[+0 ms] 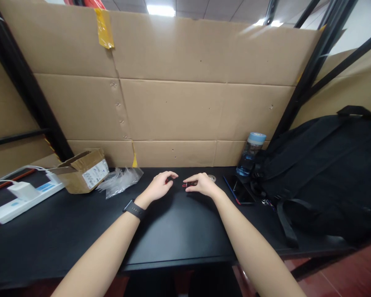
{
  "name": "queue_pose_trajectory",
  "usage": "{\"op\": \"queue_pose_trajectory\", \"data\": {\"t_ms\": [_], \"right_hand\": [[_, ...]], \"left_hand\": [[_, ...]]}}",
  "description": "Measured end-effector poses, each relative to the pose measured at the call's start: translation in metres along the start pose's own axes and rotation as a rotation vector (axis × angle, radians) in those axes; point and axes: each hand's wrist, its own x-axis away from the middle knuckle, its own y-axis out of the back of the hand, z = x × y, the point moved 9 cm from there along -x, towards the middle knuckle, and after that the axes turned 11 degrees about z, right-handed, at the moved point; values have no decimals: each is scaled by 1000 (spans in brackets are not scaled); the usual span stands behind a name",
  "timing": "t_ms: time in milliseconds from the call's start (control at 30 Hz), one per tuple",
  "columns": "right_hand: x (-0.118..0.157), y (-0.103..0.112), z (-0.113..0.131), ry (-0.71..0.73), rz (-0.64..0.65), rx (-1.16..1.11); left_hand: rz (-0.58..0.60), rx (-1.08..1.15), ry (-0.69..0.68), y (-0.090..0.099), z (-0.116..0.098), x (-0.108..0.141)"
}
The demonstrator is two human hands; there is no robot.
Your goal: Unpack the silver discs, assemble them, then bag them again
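Above the dark tabletop [179, 239], my two hands face each other with a narrow gap between them. My left hand [158, 186], a dark watch on its wrist, is curled with thumb and forefinger a little apart; a small red thing [167, 180] shows inside the curl, mostly hidden. Between the thumb and fingertips of my right hand [203, 185] is a small red-and-black thing [187, 185], too small to name. Just behind the right hand lies a roll of clear tape [212, 178], partly covered by it.
To the left are a white power strip [10, 208], an opened cardboard box [80, 175] and a clear plastic bag [122, 181]. On the right stand a water bottle [250, 154] and a black backpack [327, 173], near a phone [238, 189]. A cardboard wall [173, 111] closes the back.
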Motion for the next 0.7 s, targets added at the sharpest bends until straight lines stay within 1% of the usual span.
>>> {"op": "queue_pose_trajectory", "data": {"t_ms": [133,233,333,400,467,533,567,633,700], "right_hand": [[-2,-4,-8,-13,-7,-4],[-3,-5,-18,-18,3,-151],[-5,-7,-27,-9,10,-323],[-6,-8,-30,-12,17,-372],[-6,-8,-30,-19,23,-366],[-5,-7,-28,-23,18,-327],[-5,-6,-27,-23,16,-302],[-5,-6,-25,-16,15,-261],[-5,-6,-24,-9,22,-234]], "left_hand": [[0,-12,6,2,0,0],[-6,-58,14,5,-1,1],[1,-153,41,7,-3,3],[10,-219,63,7,-4,3],[-18,-271,98,11,-3,4],[-125,-314,175,27,2,8],[-209,-333,230,40,5,12],[-405,-369,363,73,16,27],[-598,-401,506,110,31,51]]}}
